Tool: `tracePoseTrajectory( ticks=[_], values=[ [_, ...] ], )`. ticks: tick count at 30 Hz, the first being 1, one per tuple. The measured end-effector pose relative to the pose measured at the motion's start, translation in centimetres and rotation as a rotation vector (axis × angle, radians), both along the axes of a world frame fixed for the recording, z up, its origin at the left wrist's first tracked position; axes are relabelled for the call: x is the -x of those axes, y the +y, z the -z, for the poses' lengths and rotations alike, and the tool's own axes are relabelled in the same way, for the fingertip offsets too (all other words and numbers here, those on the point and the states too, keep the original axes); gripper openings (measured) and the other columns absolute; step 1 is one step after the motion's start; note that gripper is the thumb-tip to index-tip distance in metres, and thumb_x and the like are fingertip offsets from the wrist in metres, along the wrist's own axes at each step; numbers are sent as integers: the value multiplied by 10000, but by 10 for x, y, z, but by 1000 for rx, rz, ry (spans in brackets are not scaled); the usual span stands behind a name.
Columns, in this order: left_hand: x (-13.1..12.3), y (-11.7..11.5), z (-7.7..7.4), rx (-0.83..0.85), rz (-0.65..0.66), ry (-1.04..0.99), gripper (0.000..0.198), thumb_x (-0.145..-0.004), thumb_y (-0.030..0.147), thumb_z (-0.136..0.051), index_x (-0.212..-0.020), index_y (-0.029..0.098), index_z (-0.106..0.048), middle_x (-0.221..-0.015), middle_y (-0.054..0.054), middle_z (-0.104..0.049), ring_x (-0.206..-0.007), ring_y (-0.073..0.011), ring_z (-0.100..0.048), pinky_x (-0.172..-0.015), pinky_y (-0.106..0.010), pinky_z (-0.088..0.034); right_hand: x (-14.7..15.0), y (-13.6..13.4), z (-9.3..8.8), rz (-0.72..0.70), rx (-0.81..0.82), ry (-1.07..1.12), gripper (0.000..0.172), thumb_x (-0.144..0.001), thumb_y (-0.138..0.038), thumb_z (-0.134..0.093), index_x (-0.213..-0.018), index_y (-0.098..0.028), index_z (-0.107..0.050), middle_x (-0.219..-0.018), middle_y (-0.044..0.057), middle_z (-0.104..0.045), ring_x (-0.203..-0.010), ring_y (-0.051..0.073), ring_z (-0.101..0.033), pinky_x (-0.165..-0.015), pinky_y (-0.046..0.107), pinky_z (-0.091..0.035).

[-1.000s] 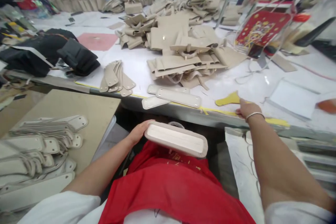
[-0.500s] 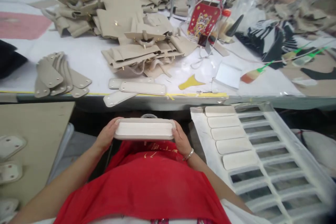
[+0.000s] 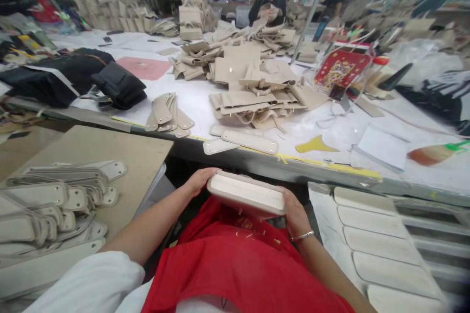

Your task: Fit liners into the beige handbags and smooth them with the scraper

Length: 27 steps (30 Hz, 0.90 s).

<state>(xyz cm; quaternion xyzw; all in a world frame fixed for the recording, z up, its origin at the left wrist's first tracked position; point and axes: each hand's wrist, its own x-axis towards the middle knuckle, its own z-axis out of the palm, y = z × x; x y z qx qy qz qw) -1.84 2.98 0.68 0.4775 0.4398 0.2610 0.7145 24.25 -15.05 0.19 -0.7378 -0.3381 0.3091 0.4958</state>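
Note:
Between my two hands, above my red apron, is a beige bag piece [image 3: 246,192]. It is long with rounded ends, and its pale, flat oblong face is turned up toward me. My left hand [image 3: 201,180] grips its left end, fingers closed round the edge. At the other end my right hand [image 3: 294,209] holds it the same way, a bracelet on the wrist. The piece slants, its left end farther from me. Just beyond it, several beige strips with metal studs [image 3: 249,142] lie at the table's edge.
Beige bag parts [image 3: 257,88] are heaped on the white worktable [image 3: 198,88]. At left, stacked studded strips [image 3: 40,200] cover part of a board [image 3: 121,146]. A slatted rack [image 3: 330,239] with pale oblong panels [image 3: 382,232] stands at right. Another person [image 3: 270,5] sits across the table.
My view has swung left and up, showing more of the left board and the room. The bag piece has gone from level to slanted, still in both hands.

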Motion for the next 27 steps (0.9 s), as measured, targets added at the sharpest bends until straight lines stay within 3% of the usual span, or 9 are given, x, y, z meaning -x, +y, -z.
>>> tracePoseTrajectory(
  ticks=[5, 10, 21, 24, 27],
  values=[
    [2, 10, -8, 0, 30, 86, 342, -610, 359, -720, -860, 125, -717, -799, -68, -695, -738, -177, -587, -655, -253, -408, -1, 1, -14, -23, 105, -114, 496, -812, -540, -377, -1000, -150, -618, -1022, 101, -649, -959, 233, -585, -883, 359, -451],
    [2, 6, -14, 69, 60, 65, 403, -595, 329, -689, -955, 148, -696, -874, -73, -694, -728, -179, -591, -616, -254, -410, 1, 0, -16, -15, 88, -89, 501, -826, -537, -362, -1046, -159, -608, -1087, 98, -629, -1012, 229, -570, -937, 370, -428],
    [-19, 4, -2, 28, -109, 64, 303, -573, 237, -510, -796, 138, -689, -859, -59, -690, -789, -204, -598, -673, -276, -450, 9, 7, -18, 72, 126, -145, 491, -846, -499, -316, -1030, -155, -614, -1067, 101, -632, -997, 234, -567, -908, 373, -446],
    [-16, 7, -12, 2, -56, 138, 321, -595, 262, -517, -835, 135, -689, -861, -71, -687, -797, -221, -602, -680, -298, -453, 3, 9, -16, 43, 141, -183, 496, -847, -501, -306, -1018, -154, -616, -1050, 106, -636, -983, 238, -575, -908, 385, -448],
    [-5, 11, -30, 1, 76, 216, 404, -606, 330, -597, -950, 136, -683, -908, -101, -683, -857, -277, -606, -715, -359, -458, -12, 8, -19, -104, 150, -243, 510, -855, -511, -293, -1066, -163, -601, -1118, 107, -611, -1047, 239, -557, -958, 409, -419]
  ],
)
